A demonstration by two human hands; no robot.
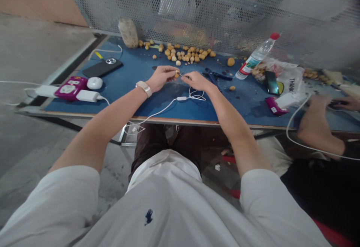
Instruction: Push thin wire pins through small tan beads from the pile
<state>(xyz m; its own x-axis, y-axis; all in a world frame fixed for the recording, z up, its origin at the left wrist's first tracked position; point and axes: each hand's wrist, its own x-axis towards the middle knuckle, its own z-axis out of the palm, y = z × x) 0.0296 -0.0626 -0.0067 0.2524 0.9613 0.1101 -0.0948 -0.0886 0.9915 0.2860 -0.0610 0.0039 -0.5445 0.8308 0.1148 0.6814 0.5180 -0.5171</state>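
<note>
My left hand [161, 77], a light watch band on its wrist, pinches a small round yellow-brown nut [177, 74] between thumb and fingertips. Just to the right, my right hand [195, 80] is closed around a slim tool whose thin tip [181, 74] points at the nut; most of the tool is hidden in the fingers. A white cord [182, 98] with an inline switch loops on the blue table below the right hand. Beyond both hands lies a heap of similar round nuts [187, 54]. Blue-handled pliers [215, 75] rest right of my right hand.
A cloudy jar [128, 33], a black phone [102, 67] and a purple power strip [71, 88] are at left. A water bottle [256, 56] and plastic bag [291, 78] stand right. Perforated metal [225, 11] borders the back. A co-worker's arm [319, 123] rests at far right.
</note>
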